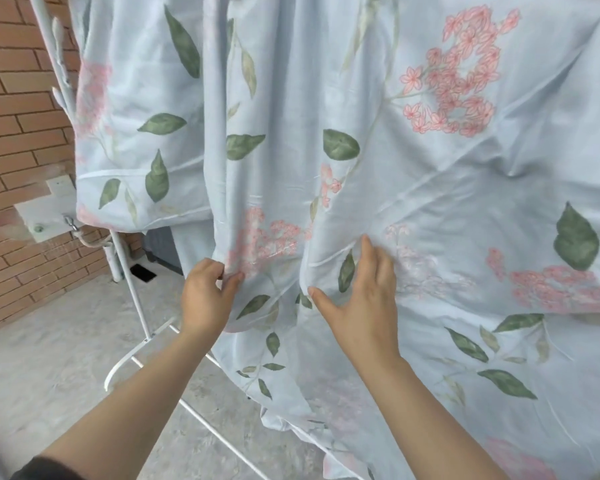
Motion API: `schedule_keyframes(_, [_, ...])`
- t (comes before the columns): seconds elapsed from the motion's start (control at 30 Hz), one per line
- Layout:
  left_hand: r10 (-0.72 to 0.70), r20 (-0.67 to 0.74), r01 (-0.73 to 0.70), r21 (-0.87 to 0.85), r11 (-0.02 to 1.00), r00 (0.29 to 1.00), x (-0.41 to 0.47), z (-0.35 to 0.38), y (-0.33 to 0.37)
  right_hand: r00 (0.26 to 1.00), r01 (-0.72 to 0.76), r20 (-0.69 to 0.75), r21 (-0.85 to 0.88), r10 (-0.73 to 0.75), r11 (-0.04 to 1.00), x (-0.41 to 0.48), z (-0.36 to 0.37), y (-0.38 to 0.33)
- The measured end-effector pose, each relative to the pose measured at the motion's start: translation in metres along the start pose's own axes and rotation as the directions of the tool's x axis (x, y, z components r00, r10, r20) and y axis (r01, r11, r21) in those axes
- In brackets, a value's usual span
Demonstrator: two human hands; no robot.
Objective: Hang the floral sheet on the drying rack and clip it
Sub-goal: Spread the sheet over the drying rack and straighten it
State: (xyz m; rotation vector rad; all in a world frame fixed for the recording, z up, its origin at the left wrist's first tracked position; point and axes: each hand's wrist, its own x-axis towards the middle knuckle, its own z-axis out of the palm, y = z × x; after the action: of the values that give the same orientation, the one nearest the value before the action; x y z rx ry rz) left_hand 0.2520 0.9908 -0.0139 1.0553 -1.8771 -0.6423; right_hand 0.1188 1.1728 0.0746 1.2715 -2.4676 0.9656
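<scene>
Draping over the white drying rack (131, 282), the floral sheet (430, 188) hangs in folds. The left hand (207, 296) pinches a fold of it between thumb and curled fingers; the right hand (361, 303) rests flat on it, fingers spread, holding nothing

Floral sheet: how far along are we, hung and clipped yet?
Done: the floral sheet already hangs on the drying rack, reaching toward the floor. In hand: the left hand pinches a fold while the right hand rests open on the cloth, apparently smoothing it. Still to do: clipping; no clips show, though the rack's top is out of frame.
</scene>
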Motion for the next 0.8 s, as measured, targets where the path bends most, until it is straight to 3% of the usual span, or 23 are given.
schedule_keyframes(0.1, [0.05, 0.068, -0.052, 0.038, 0.998, 0.996, -0.016, 0.008, -0.007, 0.995, -0.06, -0.082, 0.006, 0.06, 0.998, 0.01, 0.002, 0.002])
schedule_keyframes(0.3, [0.012, 0.166, -0.022, 0.057, 0.998, 0.986, -0.037, 0.02, -0.006, 0.986, -0.126, -0.106, 0.01, 0.127, 0.992, 0.024, 0.007, 0.005])
schedule_keyframes(0.5, [-0.007, 0.225, -0.009, 0.074, 0.997, 0.974, -0.057, 0.025, -0.011, 0.974, -0.102, -0.209, -0.051, 0.09, 0.993, 0.035, 0.003, 0.024])
schedule_keyframes(0.8, [-0.08, 0.293, 0.042, 0.133, 0.99, 0.953, -0.062, 0.038, -0.016, 0.973, -0.151, -0.176, 0.01, 0.15, 0.988, 0.014, 0.012, 0.035])
